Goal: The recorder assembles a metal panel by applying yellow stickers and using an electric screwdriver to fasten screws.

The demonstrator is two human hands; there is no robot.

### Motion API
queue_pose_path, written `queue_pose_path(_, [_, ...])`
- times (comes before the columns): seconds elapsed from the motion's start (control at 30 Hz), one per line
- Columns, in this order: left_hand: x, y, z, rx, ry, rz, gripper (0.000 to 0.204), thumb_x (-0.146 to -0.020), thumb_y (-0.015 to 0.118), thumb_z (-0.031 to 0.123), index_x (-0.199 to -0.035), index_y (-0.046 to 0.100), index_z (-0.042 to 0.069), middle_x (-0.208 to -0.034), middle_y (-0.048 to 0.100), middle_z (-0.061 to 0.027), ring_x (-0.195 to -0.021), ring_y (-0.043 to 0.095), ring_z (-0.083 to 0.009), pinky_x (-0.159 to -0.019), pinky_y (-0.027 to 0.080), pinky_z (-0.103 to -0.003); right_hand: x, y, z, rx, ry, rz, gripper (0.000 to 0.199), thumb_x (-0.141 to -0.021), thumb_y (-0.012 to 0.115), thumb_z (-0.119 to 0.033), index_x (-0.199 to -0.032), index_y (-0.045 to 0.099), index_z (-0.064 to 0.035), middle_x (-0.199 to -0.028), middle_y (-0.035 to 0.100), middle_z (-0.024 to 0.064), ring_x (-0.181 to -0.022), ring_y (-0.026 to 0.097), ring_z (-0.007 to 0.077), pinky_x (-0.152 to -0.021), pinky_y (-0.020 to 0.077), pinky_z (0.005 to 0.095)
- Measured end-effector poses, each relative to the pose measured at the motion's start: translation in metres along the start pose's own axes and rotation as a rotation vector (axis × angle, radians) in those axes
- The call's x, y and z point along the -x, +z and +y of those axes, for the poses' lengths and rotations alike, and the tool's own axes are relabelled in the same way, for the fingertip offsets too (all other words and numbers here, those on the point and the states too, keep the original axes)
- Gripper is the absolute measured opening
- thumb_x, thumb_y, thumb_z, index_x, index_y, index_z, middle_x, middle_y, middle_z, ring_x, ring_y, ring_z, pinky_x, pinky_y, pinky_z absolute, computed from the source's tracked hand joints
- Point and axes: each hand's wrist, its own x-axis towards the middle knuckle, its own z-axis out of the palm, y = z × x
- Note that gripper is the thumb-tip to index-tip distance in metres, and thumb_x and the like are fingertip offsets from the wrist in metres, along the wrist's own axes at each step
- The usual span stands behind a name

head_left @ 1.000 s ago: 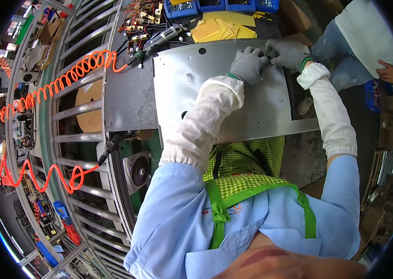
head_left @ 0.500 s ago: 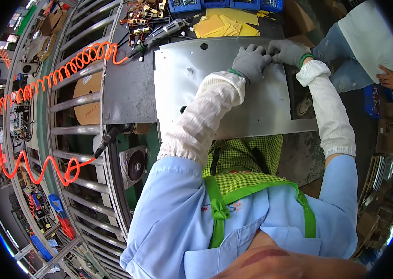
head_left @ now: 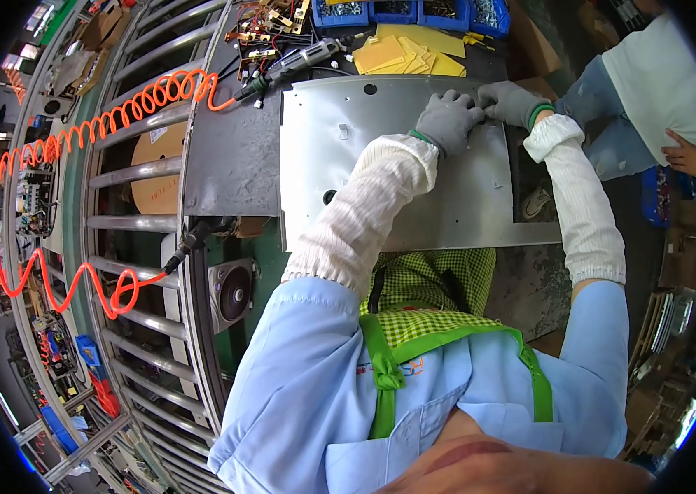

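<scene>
A large grey sheet-metal panel [head_left: 397, 193] with holes and small raised tabs lies flat on the bench before me. My left hand [head_left: 450, 123], in a grey glove, rests over its far right part with curled fingers. Beside it my right hand [head_left: 514, 104], also gloved, is bent closed at the panel's far right edge. The fingertips of both hands meet there. Whatever is between them is too small or hidden to make out. White knitted sleeves cover both forearms.
Beyond the panel lie yellow sheets [head_left: 401, 56], a power screwdriver [head_left: 303, 59], wired parts and blue bins [head_left: 393, 11]. An orange coiled hose [head_left: 109, 123] crosses the roller conveyor [head_left: 138, 177] on the left. Another person [head_left: 653, 78] stands close at the far right.
The whole picture has shifted slightly downward. Both hands stay at the same spot on the panel, with hardly any change in their fingers.
</scene>
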Motion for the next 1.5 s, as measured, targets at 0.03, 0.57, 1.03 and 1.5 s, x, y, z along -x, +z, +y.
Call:
queue_pose_path(0.03, [0.002, 0.001, -0.002, -0.004, -0.005, -0.015, 0.036, -0.075, 0.068, 0.027, -0.11, 0.064, 0.019, -0.115, 0.057, -0.0054, -0.114, 0.05, -0.0278, -0.093, 0.041, -0.044, 0.001, 0.001, -0.005, 0.041, -0.009, 0.014, 0.018, -0.08, 0.065, -0.012, -0.095, 0.061, -0.0028, -0.092, 0.065, 0.0161, -0.084, 0.061, 0.0315, -0.077, 0.0498, 0.0374])
queue_pose_path(0.57, [0.007, 0.002, -0.002, 0.027, -0.085, 0.139, 0.038, -0.079, 0.061, 0.028, -0.114, 0.063, 0.015, -0.113, 0.058, -0.0089, -0.111, 0.051, -0.0292, -0.09, 0.041, -0.043, 0.018, 0.014, 0.025, -0.54, 0.087, 0.02, 0.021, -0.085, 0.059, -0.02, -0.098, 0.069, -0.0066, -0.108, 0.066, 0.0125, -0.103, 0.06, 0.0277, -0.091, 0.0464, 0.0357])
queue_pose_path(1.03, [-0.01, -0.002, 0.008, -0.054, 0.033, 0.021, 0.046, -0.077, 0.061, 0.03, -0.124, 0.06, 0.028, -0.118, 0.055, -0.009, -0.112, 0.049, -0.0313, -0.088, 0.041, -0.047, 0.046, -0.011, 0.054, 0.482, -0.32, 0.264, 0.027, -0.084, 0.058, -0.023, -0.103, 0.069, -0.0071, -0.112, 0.066, 0.0115, -0.104, 0.061, 0.0264, -0.088, 0.0497, 0.0387])
queue_pose_path(1.5, [-0.021, 0.008, 0.008, 0.024, 0.037, 0.029, 0.04, -0.08, 0.061, 0.025, -0.119, 0.058, 0.016, -0.111, 0.056, -0.01, -0.095, 0.056, -0.0304, -0.079, 0.049, -0.044, -0.131, -0.008, 0.033, 0.396, 0.202, 0.177, 0.052, -0.088, 0.057, -0.035, -0.128, 0.052, -0.0026, -0.125, 0.058, 0.0194, -0.114, 0.055, 0.0338, -0.097, 0.0441, 0.0415])
